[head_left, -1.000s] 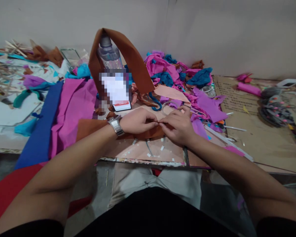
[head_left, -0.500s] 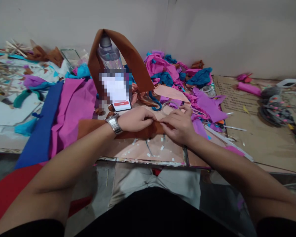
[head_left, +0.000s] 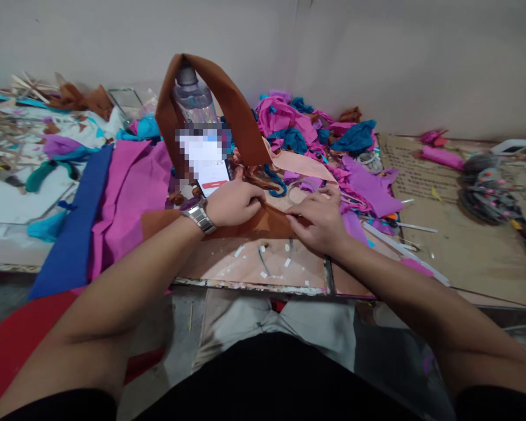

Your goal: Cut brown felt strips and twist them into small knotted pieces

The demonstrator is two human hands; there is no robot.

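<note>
A brown sheet of crepe paper [head_left: 269, 223] lies on the glass work board [head_left: 254, 266] in front of me. My left hand [head_left: 233, 202], with a metal watch on the wrist, has its fingers curled on the paper's far left part. My right hand [head_left: 318, 219] pinches the paper's upper right edge with fingertips pressed down. The two hands are a short gap apart. A long brown strip [head_left: 236, 111] loops up over a plastic bottle [head_left: 193, 96] behind them.
Pink sheets [head_left: 131, 187] and a blue sheet [head_left: 81, 222] lie to the left. A heap of pink, teal and purple scraps [head_left: 324, 140] is behind right. A phone [head_left: 210, 172] leans on the bottle. Cardboard [head_left: 460, 234] covers the right; dark bundles [head_left: 488, 193] sit there.
My left hand slid back and to the left, away from the right hand, opening out the brown paper between them. The right hand stayed nearly still.
</note>
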